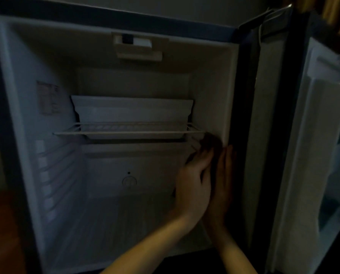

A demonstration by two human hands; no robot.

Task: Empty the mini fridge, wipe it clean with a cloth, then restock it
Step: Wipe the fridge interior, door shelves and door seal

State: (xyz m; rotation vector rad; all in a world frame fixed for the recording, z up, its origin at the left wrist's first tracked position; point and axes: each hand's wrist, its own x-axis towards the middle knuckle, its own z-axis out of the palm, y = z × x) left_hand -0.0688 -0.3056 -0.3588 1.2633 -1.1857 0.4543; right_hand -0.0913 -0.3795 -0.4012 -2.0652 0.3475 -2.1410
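Observation:
The mini fridge (26,107) stands open and its inside holds no items. A dark cloth (211,143) lies against the right inner wall, just below the right end of the wire shelf (129,132). My left hand (193,182) reaches in from the lower left, its straight fingers pressing the cloth. My right hand (224,178) lies flat beside it along the front edge of that wall, fingers straight and pointing up, touching the cloth's right side. The dim, blurred frame hides how far the cloth reaches between the hands.
A white plastic tray (132,113) sits at the back above the wire shelf. The fridge door (307,155) is swung open on the right, its inner racks facing me. A brown wooden surface (1,224) shows at the lower left.

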